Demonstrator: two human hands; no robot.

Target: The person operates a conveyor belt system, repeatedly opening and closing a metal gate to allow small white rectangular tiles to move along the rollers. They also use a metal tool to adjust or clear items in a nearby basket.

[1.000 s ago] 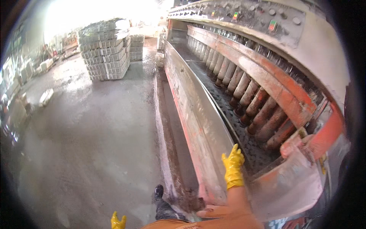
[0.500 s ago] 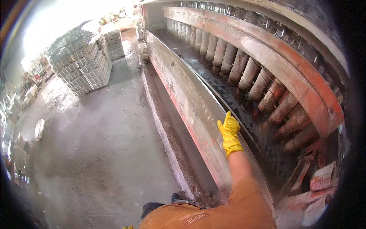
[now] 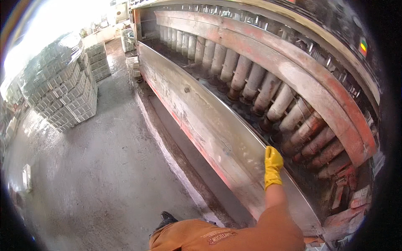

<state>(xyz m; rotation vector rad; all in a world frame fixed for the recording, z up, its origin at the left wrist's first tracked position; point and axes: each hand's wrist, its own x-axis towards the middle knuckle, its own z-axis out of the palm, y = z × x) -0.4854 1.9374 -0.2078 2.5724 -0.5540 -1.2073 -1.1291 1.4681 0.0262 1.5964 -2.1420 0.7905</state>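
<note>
Now your right hand [image 3: 273, 166], in its yellow glove, has its fingers curled over the top edge of the long metal side panel [image 3: 201, 121] of the machine, gripping that rim; half a second ago it rested on the same rim. Just beyond the fingertips runs the row of grimy cylinders [image 3: 268, 94] under the red beam [image 3: 293, 71]. Well away from your fingers, across the wet concrete floor [image 3: 96, 167], stand stacked pallets of blocks [image 3: 63, 90]. Your left hand is out of view.
</note>
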